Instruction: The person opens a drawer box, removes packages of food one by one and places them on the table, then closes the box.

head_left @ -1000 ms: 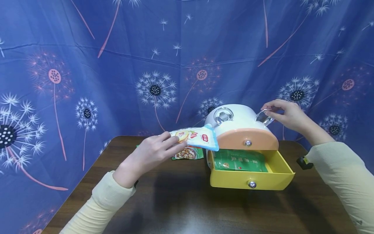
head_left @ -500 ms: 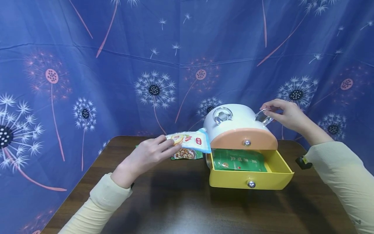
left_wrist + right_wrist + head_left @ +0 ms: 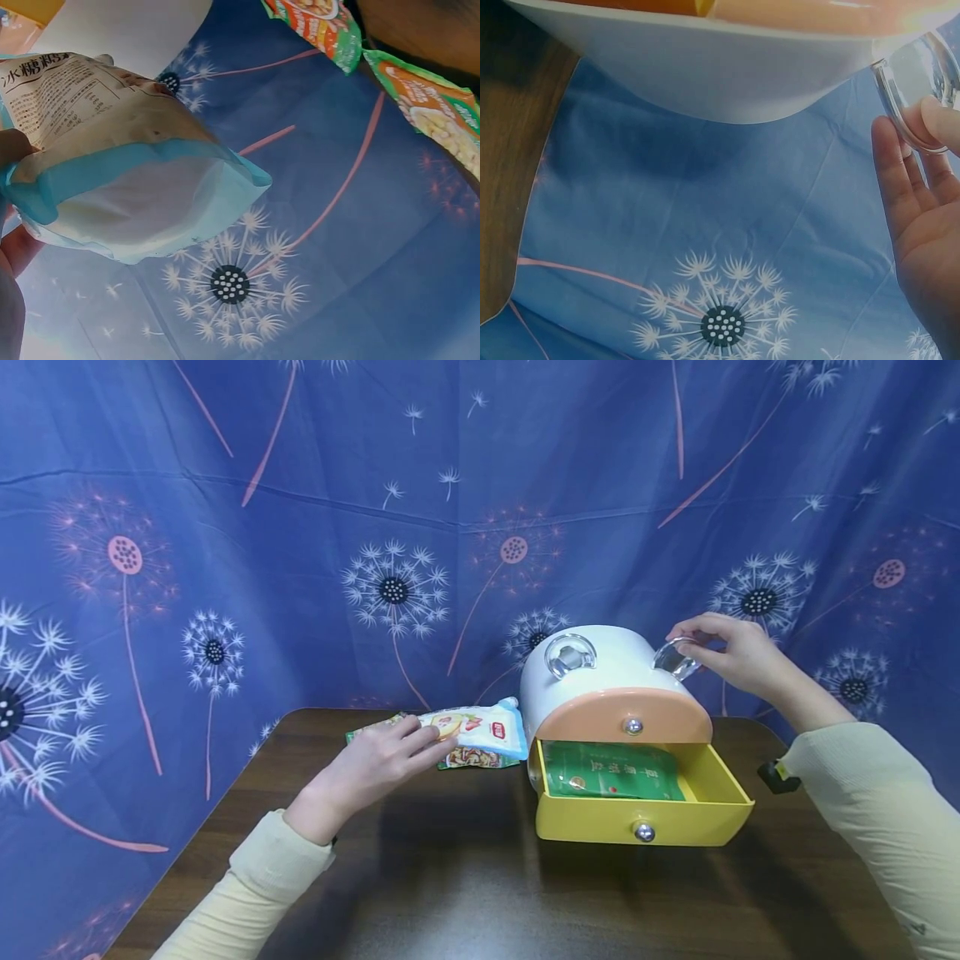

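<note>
Head view, yellow drawer: pulled out at the base of the white cabinet, with a green packet lying flat inside, bare floor showing to its right.
Peach drawer: closed, directly above; its inside is hidden.
White packet: left of the cabinet, over two small green packets on the wooden table; its long axis runs roughly left to right, one blue-edged end toward the cabinet, fruit print upward.
Left hand: pinches the white packet near its left end.
Right hand: pinches the cabinet's right silvery ear.
Left wrist view, white packet: its text-printed underside shows, a broad blue-edged end facing the camera, fingers at the picture's left edge; the small green packets appear apart from it, upper right.
Right wrist view, silvery ear: held between thumb and fingers, beside the cabinet's white shell; dandelion cloth beyond.
</note>
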`<state>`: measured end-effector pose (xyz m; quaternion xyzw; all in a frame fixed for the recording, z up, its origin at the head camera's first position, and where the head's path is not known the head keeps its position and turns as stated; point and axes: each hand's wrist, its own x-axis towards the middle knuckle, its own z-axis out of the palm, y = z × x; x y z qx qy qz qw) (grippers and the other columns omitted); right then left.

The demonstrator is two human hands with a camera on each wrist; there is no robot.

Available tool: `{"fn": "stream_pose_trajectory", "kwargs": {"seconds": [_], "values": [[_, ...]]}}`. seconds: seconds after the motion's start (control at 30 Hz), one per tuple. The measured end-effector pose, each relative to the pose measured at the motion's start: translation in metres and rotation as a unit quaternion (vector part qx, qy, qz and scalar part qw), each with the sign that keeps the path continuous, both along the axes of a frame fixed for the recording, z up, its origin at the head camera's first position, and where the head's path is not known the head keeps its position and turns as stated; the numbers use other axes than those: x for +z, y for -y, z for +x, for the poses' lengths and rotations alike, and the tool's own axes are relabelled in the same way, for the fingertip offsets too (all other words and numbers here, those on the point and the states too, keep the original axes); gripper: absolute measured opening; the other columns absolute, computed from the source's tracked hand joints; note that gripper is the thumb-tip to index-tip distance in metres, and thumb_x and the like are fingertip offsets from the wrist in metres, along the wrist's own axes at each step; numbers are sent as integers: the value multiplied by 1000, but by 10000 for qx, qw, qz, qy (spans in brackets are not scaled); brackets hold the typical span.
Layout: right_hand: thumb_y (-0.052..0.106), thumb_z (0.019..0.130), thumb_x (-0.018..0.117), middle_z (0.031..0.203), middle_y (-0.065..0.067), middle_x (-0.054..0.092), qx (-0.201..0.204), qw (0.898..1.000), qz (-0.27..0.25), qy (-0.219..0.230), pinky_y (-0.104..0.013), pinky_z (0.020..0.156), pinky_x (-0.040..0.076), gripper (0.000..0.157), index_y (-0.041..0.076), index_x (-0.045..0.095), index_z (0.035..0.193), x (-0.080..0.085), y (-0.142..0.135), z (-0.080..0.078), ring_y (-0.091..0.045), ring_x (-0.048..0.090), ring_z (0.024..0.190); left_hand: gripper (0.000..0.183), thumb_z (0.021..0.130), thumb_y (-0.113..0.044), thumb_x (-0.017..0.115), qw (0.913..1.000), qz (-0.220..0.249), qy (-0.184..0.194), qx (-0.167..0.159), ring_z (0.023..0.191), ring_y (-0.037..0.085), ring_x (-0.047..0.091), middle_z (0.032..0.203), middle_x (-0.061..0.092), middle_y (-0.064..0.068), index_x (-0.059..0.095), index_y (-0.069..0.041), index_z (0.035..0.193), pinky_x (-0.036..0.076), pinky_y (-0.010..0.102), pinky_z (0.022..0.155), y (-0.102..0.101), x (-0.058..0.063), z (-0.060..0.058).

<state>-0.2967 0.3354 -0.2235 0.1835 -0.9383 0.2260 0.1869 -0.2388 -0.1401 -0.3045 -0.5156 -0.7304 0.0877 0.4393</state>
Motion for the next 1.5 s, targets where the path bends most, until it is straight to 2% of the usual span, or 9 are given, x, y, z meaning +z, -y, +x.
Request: {"fn": "stream_pose_trajectory", "kwargs": {"seconds": [0.27, 0.9, 1.0, 1.1, 1.2, 1.27, 1.37, 1.43, 1.5], "values": [[25, 94, 57, 117, -16, 59, 3, 10000, -32, -26, -61, 82, 45, 28, 9, 62, 117, 1, 1, 0, -37, 56, 104, 48, 75, -1, 75, 9996, -158, 230, 104, 84, 20, 56, 100, 61, 1, 61, -15, 120, 54, 29, 65, 5, -8, -1], [25, 94, 57, 120, -16, 57, -13, 9999, -50, 86, -62, 85, 44, 29, 9, 61, 119, 0, -2, -1, -37, 54, 107, 41, 83, -4, 67, 9966, -740, 26, 368, 86, 19, 55, 100, 58, 1, 58, -17, 121, 51, 28, 59, 10, -35, -11], [24, 94, 57, 121, -16, 57, -30, 9999, -58, 105, -62, 85, 43, 29, 9, 61, 119, 0, -3, -1, -38, 54, 108, 31, 96, -2, 46, 9965, -766, -83, 339, 85, 19, 55, 99, 58, 0, 58, -18, 120, 50, 27, 55, 9, -39, -13], [24, 94, 57, 120, -16, 57, -18, 9999, -73, 100, -62, 86, 43, 29, 10, 61, 119, -1, -3, -2, -37, 54, 107, 44, 102, -2, 21, 9967, -747, -168, 258, 83, 18, 55, 97, 58, 0, 59, -18, 119, 47, 27, 50, 7, -44, -16], [22, 94, 57, 120, -16, 57, 4, 9999, -96, 81, -62, 85, 44, 28, 10, 61, 119, -1, -3, -2, -37, 54, 107, 50, 102, -1, 14, 9964, -813, -125, 214, 84, 18, 55, 99, 58, 0, 59, -18, 119, 47, 27, 51, 6, -47, -18], [22, 94, 57, 119, -16, 58, 8, 9999, -104, 71, -62, 85, 44, 28, 10, 61, 119, -1, -3, -2, -37, 54, 107, 43, 100, 0, 24, 9956, -904, -118, 226, 86, 18, 56, 101, 58, 0, 58, -18, 120, 48, 27, 52, 5, -48, -18], [22, 94, 57, 119, -16, 58, -2, 9999, -108, 69, -62, 85, 44, 28, 10, 61, 118, -1, -3, -1, -37, 54, 107, 34, 92, 0, 52, 9946, -1005, -82, 243, 89, 18, 56, 103, 58, 1, 58, -19, 120, 50, 27, 56, 4, -50, -18], [23, 94, 57, 119, -16, 58, -3, 9999, -105, 70, -62, 85, 44, 28, 10, 61, 119, -1, -3, -1, -37, 54, 107, 42, 82, -3, 68, 9942, -1042, -59, 246, 89, 18, 57, 103, 59, 1, 58, -19, 120, 50, 27, 56, 2, -51, -19], [23, 94, 57, 118, -16, 58, -6, 9999, -95, 70, -62, 85, 44, 29, 10, 61, 119, -1, -3, 0, -37, 54, 107, 48, 76, -6, 75, 9942, -1056, -28, 221, 88, 18, 57, 102, 58, 1, 58, -18, 120, 49, 27, 54, 0, -53, -20]]}}
